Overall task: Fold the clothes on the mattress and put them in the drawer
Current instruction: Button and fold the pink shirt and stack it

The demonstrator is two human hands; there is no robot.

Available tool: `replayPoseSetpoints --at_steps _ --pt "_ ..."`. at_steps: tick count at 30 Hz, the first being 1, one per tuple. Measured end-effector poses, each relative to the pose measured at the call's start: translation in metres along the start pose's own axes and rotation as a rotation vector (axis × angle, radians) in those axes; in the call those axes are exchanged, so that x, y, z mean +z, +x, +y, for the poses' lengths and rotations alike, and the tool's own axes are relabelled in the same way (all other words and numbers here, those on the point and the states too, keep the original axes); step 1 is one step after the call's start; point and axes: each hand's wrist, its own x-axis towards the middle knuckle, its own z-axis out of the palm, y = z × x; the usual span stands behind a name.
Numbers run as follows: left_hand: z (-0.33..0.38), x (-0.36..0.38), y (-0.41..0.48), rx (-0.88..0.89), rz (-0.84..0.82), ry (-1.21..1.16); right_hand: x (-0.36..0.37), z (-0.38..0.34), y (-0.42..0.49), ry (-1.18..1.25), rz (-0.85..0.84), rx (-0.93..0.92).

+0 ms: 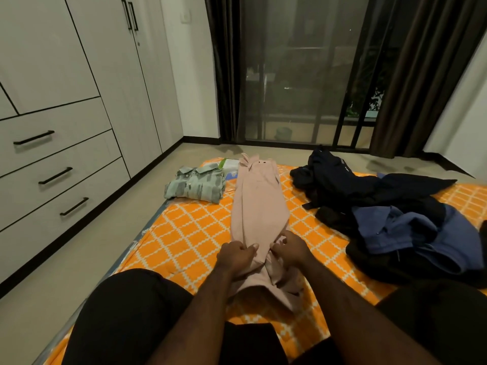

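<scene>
From my remote seat I start at the left: the drawers sit in the white wardrobe, three of them stacked, all closed as far as I can see. Between them and the mattress is a strip of bare floor. On the mattress's far left corner lies a green patterned shirt, already folded into a neat square.

Next comes my left hand, fingers curled with the thumb on top, gripping the near part of the pink garment. That garment lies down the middle of the mattress as a long narrow strip, its sides turned in and its far end near the mattress's far edge (shirt or trousers, I can't tell). My right hand is just beside the left, pinching the same cloth on the other side.

Further right is the heap of dark and blue clothes – not yet folded, and well apart from the pink piece.

I judge the step in hand to be the crosswise fold of the pink garment. The next move calls for lifting the near end with both hands evenly and carrying it toward the far end, keeping the tucked sides from slipping out. Most of the task is left – the heap, then a drawer to open.
</scene>
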Motion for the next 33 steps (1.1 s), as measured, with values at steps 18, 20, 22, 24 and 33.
replayPoseSetpoints --at_steps 18,20,22,24,33 --pt "0.005 0.001 0.015 -0.07 0.009 -0.093 -0.011 0.004 0.022 -0.108 -0.061 0.094" --pt "0.003 0.0 0.027 0.027 0.147 -0.046 -0.017 0.006 0.03 -0.129 0.032 0.075" --pt "0.002 -0.003 0.039 0.097 0.198 -0.062 -0.025 0.006 0.039 -0.064 0.128 0.058" --pt "0.003 -0.005 0.05 0.15 0.206 -0.047 -0.032 0.003 0.05 0.037 0.19 0.04" --pt "0.019 -0.025 0.15 0.164 0.183 -0.004 -0.045 -0.01 0.141 0.035 0.164 -0.01"
